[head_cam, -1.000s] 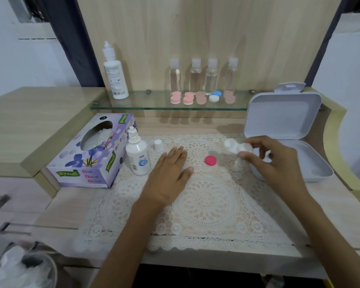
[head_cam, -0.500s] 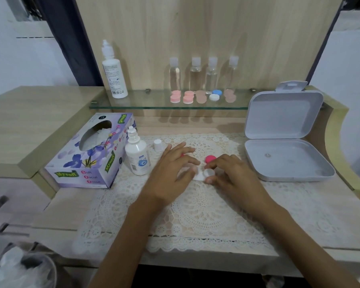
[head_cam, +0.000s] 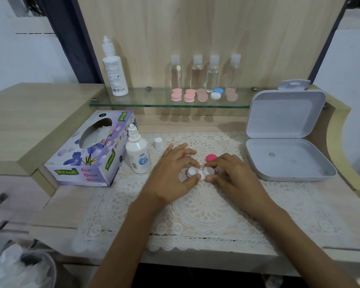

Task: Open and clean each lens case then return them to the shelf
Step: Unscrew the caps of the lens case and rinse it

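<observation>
Standing at the lower left, a bin holds a crumpled white bag. On the pale wooden worktop lies a purple flowered tissue box printed "Mysoft" in green and "Soft Facial Tissue" on its front. Behind it, on a glass shelf, stands a tall white bottle whose fine print is too small to read. Just right of the tissue box stands a small white solution bottle, uncapped, with a blue round logo and lettering that cannot be made out; its white cap sits upright close by on the lace mat.

At centre, the left-hand grip pinches the left cup of an open white lens case between thumb and forefinger, with a red lid partly hidden behind its fingers. The case rests low on the mat, both cups uncovered. The right-hand grip pinches the right cup in the same way, and a second red lid lies just beyond its fingertips.

Above, on the shelf, four clear bottles with white tops line the wooden back panel. In front of them sit five closed lens cases, four pink or peach and one blue and white. At right, a white hinged box lies open, its lid upright.
</observation>
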`<action>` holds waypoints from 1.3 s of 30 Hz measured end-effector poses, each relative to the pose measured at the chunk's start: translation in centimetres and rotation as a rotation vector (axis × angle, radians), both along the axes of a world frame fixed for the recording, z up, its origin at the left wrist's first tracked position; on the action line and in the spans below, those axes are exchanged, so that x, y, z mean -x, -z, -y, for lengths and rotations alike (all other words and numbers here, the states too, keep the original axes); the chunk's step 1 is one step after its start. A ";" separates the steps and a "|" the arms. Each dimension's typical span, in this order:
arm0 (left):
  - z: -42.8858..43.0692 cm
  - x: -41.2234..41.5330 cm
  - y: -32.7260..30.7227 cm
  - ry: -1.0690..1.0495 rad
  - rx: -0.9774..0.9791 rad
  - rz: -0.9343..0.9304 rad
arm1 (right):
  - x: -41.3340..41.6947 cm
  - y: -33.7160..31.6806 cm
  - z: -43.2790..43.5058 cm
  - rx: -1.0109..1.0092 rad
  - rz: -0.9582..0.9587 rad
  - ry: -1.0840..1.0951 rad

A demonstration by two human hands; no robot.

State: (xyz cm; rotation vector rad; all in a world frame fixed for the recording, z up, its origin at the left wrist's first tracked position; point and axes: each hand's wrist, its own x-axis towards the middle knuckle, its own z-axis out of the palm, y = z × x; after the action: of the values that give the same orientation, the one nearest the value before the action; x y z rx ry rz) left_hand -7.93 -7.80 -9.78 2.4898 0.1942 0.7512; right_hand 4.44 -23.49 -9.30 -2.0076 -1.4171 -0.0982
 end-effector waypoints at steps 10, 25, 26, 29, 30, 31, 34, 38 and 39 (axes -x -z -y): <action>1.3 2.2 -5.5 -0.056 -0.311 0.633 | 0.2 -0.1 0.1 -0.015 -0.008 -0.004; -12.3 7.7 -8.7 -0.830 -0.073 -0.212 | 0.6 -0.3 0.2 -0.016 -0.010 -0.003; -12.6 7.4 -8.6 -0.830 -0.128 -0.260 | 0.6 -0.3 0.2 -0.014 -0.008 -0.002; -14.3 6.4 -8.4 -0.834 -0.287 -0.461 | 0.6 -0.3 0.3 -0.007 -0.004 -0.002; -14.9 6.0 -8.3 -0.827 -0.317 -0.555 | 0.7 -0.3 0.3 -0.002 0.000 -0.001; -15.5 5.7 -8.3 -0.813 -0.332 -0.647 | 0.7 -0.3 0.3 0.002 0.006 0.001; -16.9 5.0 -7.8 -0.805 -0.339 -0.752 | 0.8 -0.3 0.4 -0.001 0.015 0.001; -16.0 5.0 -7.7 -0.856 -0.352 -0.670 | 0.8 -0.3 0.3 -0.005 0.018 0.001; -15.6 5.0 -7.6 -0.879 -0.348 -0.625 | 0.7 -0.3 0.3 -0.006 0.017 0.001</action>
State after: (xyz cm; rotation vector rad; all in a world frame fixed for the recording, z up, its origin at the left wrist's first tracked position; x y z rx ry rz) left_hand -12.93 7.84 -2.13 2.8636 1.5635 0.2736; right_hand 3.69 -23.79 -9.04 -2.0066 -1.4246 -0.1199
